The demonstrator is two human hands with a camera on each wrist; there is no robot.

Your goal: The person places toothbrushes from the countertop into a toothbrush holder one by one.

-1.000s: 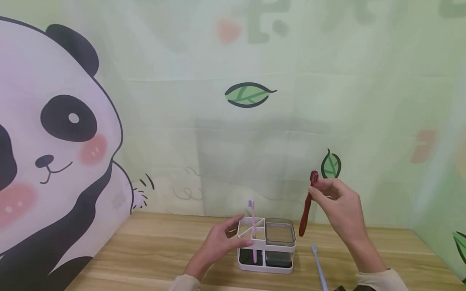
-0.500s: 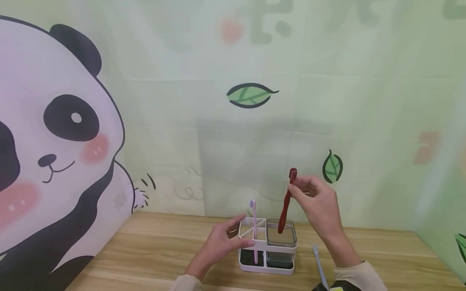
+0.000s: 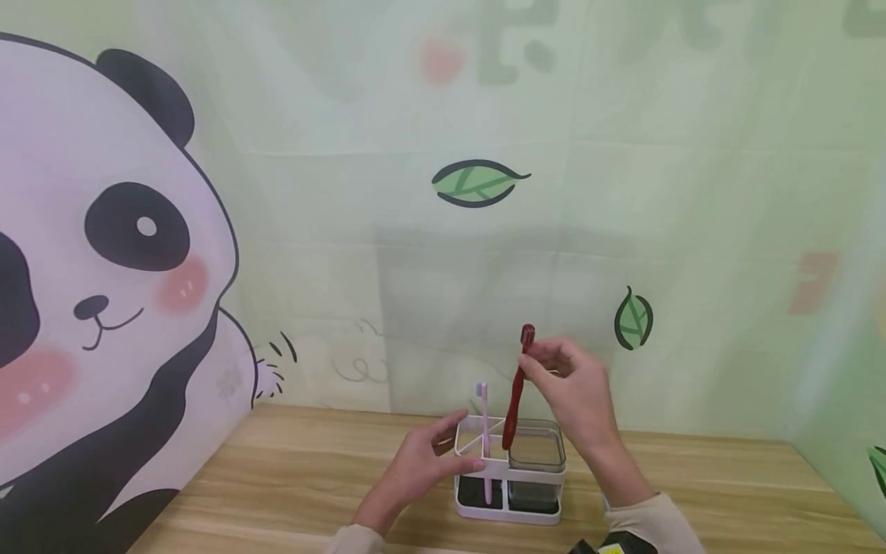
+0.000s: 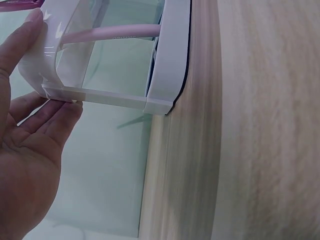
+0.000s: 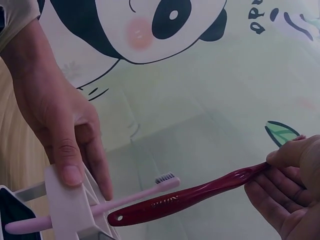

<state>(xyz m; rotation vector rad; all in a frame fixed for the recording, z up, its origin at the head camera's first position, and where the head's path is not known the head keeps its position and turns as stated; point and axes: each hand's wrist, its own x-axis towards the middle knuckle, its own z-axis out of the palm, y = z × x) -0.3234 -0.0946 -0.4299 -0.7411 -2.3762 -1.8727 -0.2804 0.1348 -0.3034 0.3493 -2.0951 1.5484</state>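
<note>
A white toothbrush holder [image 3: 529, 475] with a divided top stands on the wooden table. My left hand [image 3: 421, 463] grips its left side, thumb on the front of the upper rim and fingers behind, as the left wrist view confirms. One divided slot has a pink toothbrush [image 3: 485, 419] upright in it, bristles up. My right hand [image 3: 576, 388] pinches a dark red toothbrush [image 3: 515, 404] near its head, between thumb and fingers. Its handle points down, the end close over the holder's middle divider. In the right wrist view that handle end [image 5: 118, 218] overlaps the pink toothbrush's shaft.
A clear cup [image 3: 554, 450] fills the holder's right side. A sliver of the blue toothbrush [image 3: 606, 503] shows beside the right sleeve [image 3: 654, 523], which hides the rest of it. Behind the table [image 3: 311, 462] hangs a green panda-print backdrop [image 3: 311, 192].
My right hand has carried the red toothbrush leftward, from right of the holder to over its middle. Its sleeve now covers most of the blue toothbrush. My left hand keeps its grip on the holder.
</note>
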